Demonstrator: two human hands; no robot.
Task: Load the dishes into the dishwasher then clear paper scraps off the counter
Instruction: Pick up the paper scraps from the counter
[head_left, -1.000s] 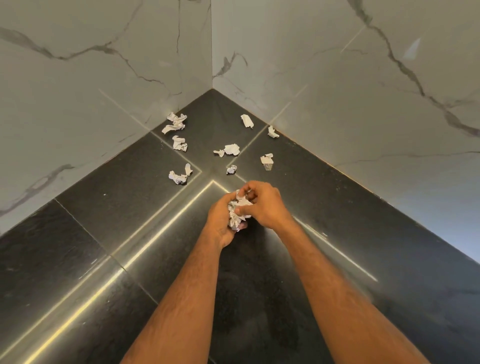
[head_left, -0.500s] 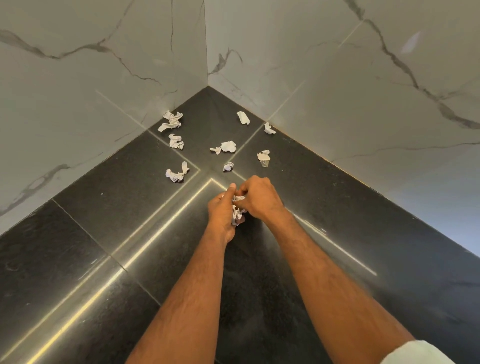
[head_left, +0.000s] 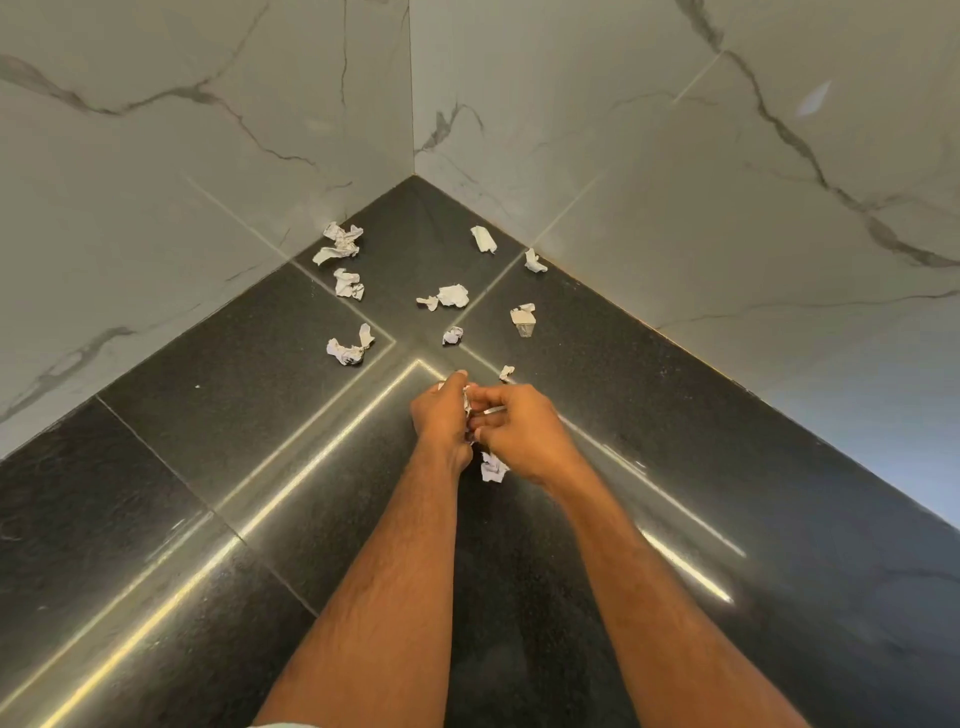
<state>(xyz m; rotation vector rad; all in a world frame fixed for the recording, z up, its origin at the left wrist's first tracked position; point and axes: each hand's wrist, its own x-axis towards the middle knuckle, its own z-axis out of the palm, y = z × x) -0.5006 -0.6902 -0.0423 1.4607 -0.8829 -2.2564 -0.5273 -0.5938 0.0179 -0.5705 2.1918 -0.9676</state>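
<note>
Black stone bench (head_left: 197, 447), corner position, white marble walls (head_left: 675, 156) behind. Left hand (head_left: 440, 421) and right hand (head_left: 519, 431): pressed together, both gripping a crumpled paper wad (head_left: 492, 467). Loose paper scraps (head_left: 453, 296) scattered toward the corner; one small scrap (head_left: 506, 372) just beyond the hands. No legible writing.

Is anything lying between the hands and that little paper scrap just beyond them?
Nothing visible does. The nearest scrap lies on bare black counter just beyond the right hand, which meets the left hand around a wad of collected paper.
</note>
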